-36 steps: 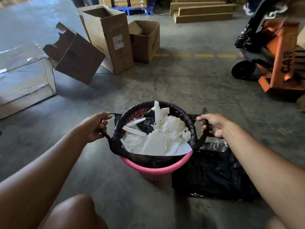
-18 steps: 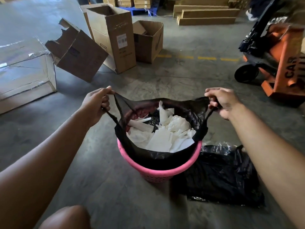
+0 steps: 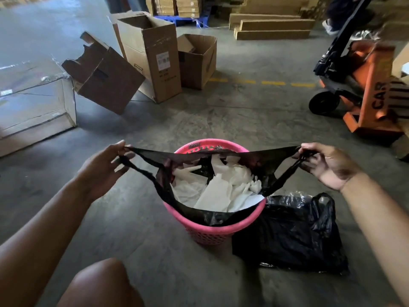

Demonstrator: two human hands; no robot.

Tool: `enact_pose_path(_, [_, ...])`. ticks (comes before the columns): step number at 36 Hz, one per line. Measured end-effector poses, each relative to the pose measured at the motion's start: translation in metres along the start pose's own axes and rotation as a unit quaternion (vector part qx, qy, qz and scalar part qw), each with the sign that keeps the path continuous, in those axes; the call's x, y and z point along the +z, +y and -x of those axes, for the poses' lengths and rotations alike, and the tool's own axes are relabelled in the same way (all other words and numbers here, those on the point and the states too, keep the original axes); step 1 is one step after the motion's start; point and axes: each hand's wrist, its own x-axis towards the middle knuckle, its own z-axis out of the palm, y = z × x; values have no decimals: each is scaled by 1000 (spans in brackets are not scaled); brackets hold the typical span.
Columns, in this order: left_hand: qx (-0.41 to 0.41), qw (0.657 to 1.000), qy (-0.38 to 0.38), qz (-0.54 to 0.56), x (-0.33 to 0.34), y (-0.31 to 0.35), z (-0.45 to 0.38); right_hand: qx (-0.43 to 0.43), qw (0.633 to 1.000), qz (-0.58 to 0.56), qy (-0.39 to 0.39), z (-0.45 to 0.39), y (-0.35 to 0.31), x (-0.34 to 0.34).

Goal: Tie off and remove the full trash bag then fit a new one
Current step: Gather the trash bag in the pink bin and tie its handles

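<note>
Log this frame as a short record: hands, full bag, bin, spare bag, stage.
left hand: grip on bag's left handle
right hand: grip on right handle
full bag: black, handles pulled apart, untied, in bin
contents: white scraps
bin: pink, on floor
spare bag: black, on floor beside bin
stage: tying not begun

A black trash bag (image 3: 221, 216) of white scraps (image 3: 221, 189) lines a pink perforated basket (image 3: 212, 231); an orange pallet truck (image 3: 371, 89) stands on grey floor (image 3: 243, 116).
</note>
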Motion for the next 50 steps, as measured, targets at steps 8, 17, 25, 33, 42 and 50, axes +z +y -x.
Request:
enact_pose_path(8, [108,980,-148,71,96,-3,-11,-72,988,-132,-36,-2,12,83])
enact_pose_path(17, [231,868,-277,-340,155,-51,-11,-361,762,538,-9,16,32,148])
enact_pose_path(25, [182,844,-288,-414,174,-81,-12,-429,643,630,-76,19,37,186])
enact_pose_path(33, [80,927,-285,-229,169,-71,-17,-377,792,480,-8,8,27,136])
enact_pose_path(42, [45,944,-256,-201,178,-68,-20,-466,759,454,33,11,62,150])
enact_pose_path(50, [-18,945,-299,-133,160,-61,-29,-354,878,313,78,1,55,145])
